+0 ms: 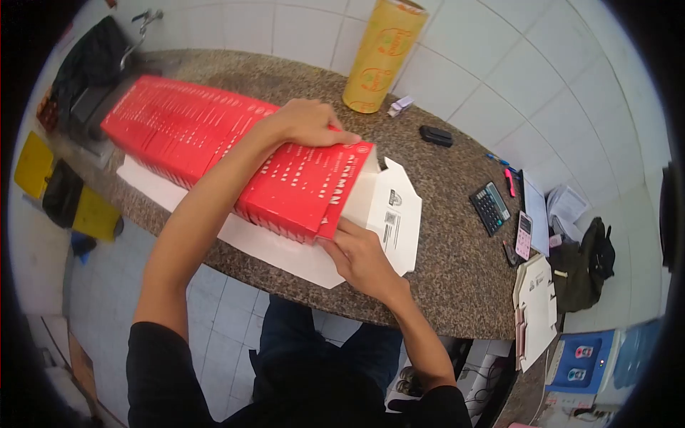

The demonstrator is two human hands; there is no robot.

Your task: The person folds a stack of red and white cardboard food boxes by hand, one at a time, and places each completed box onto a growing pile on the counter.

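Red AIRMAN box [193, 118] on the counter [457, 285], partly over white cardboard [278, 255], steadied under the left hand [310, 125] and pinched at one end corner by the right hand [367, 260], apparently during end-panel adjustment, calling for firm bracing.

Room lies between white cardboard [401, 227] and calculator [489, 207].

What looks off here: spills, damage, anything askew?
No spill or clear damage visible. Only untidy spot: rumpled papers bunched beside the dark bag. The red box is open at its right end, but left hand and right hand are on it; probably just handling.
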